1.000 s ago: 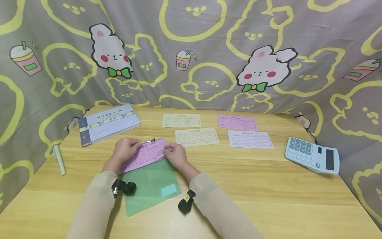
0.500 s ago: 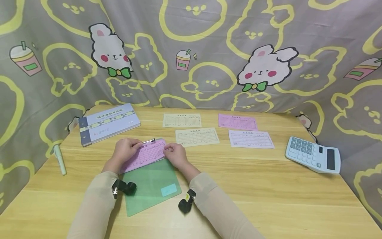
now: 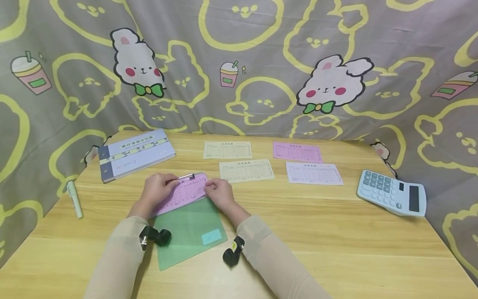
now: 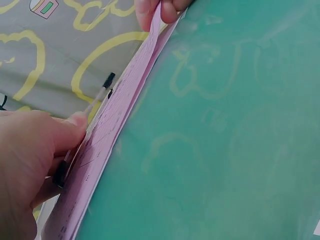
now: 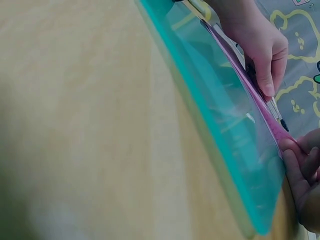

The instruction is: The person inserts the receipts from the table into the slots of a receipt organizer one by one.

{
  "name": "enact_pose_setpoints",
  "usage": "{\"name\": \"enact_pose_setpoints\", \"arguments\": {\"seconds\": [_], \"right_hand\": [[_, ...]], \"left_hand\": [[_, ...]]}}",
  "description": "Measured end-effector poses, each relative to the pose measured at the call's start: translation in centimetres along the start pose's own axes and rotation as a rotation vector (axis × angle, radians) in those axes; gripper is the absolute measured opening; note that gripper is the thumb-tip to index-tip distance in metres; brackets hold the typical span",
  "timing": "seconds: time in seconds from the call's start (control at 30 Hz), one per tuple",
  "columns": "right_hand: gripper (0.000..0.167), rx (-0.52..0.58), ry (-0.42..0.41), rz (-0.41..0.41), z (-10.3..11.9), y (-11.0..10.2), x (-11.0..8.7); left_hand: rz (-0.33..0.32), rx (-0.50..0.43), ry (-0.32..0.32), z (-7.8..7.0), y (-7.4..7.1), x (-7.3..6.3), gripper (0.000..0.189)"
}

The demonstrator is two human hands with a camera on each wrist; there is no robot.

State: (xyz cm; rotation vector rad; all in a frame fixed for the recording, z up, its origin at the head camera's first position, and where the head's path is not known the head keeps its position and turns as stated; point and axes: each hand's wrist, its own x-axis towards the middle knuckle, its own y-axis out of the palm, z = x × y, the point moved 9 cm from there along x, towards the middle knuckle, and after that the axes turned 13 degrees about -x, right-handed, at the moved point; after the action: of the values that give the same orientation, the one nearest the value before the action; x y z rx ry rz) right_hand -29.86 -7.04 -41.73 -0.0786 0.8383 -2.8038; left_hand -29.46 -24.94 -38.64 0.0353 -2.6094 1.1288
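In front of me a green clipboard (image 3: 188, 228) lies at a slant on the table, a light-blue label near its lower right corner. Pink printed slips (image 3: 186, 194) lie across its top. My left hand (image 3: 156, 190) pinches the wire clip (image 3: 187, 177) at the top edge, thumb on the wire; black tips show at its ends in the left wrist view. Between thumb and fingers, my right hand (image 3: 220, 193) holds the slips' right corner, and the pink paper (image 4: 115, 115) bows up there. The slips' left end is partly hidden behind the left hand.
Beyond the hands lie two cream slips (image 3: 246, 171), another pink slip (image 3: 297, 152) and a pale lilac slip (image 3: 314, 173). A blue account book (image 3: 136, 155) is at the back left, a pale green marker (image 3: 74, 200) at the left. A light-blue calculator (image 3: 390, 193) sits at the right.
The clip's wire has tilted slightly at my left hand. Both hands, the pink slips and the clipboard stay in nearly the same place.
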Motion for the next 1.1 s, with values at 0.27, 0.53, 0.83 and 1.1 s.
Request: {"name": "enact_pose_setpoints", "arguments": {"seconds": [0.27,0.53,0.83,1.1], "right_hand": [[0.013,-0.001,0.005,0.014,-0.2,0.0,0.0],[0.023,0.131,0.006,0.085,-0.3,-0.1,-0.2],[0.030,0.184,-0.069,0.166,3.2,-4.4,-1.9],[0.030,0.110,-0.232,0.156,3.2,-11.3,-2.1]], "left_hand": [[0.002,0.029,0.000,0.2,0.2,-0.4,0.024],[-0.011,-0.025,-0.045,0.7,0.0,-0.7,0.026],[-0.014,-0.055,-0.075,1.1,-0.1,-0.8,0.025],[-0.013,-0.087,-0.065,1.0,-0.1,-0.8,0.025]]}}
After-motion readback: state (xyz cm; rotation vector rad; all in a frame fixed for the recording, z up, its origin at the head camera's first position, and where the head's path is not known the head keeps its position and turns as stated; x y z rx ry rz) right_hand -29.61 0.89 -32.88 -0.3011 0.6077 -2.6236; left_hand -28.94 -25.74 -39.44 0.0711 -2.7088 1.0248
